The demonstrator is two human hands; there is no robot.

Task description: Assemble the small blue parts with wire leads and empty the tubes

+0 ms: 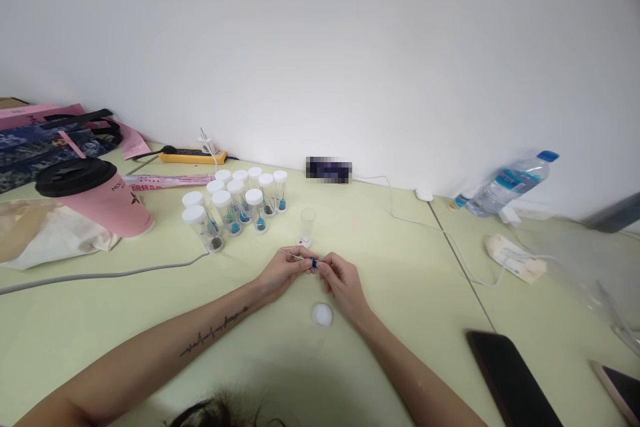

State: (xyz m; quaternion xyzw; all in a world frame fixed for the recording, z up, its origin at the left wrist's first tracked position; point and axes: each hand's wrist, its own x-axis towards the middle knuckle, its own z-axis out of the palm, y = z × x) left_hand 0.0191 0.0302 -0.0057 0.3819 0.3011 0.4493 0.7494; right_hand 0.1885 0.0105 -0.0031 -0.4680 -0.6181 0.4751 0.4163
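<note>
My left hand (pixel 283 273) and my right hand (pixel 345 280) meet over the table, fingertips pinched from both sides on a small blue piece (pixel 313 263). Thin pale wire-like strands stretch from it across my left fingers; its exact kind is too small to make out. Just beyond my hands stands an uncapped clear tube (pixel 307 221), with small white and red bits near its base. A white round cap (pixel 323 314) lies on the table between my forearms. To the left, several clear tubes (pixel 235 221) with white caps stand grouped, holding small blue, green or dark pieces on thin stems.
A pink cup (pixel 107 203) leans at the left beside a cream cloth bag (pixel 55 230). A yellow power strip (pixel 193 156) lies by the wall. On the right are a water bottle (pixel 510 187), a tissue pack (pixel 515 257), a white cable (pixel 445 230) and a dark phone (pixel 513 377).
</note>
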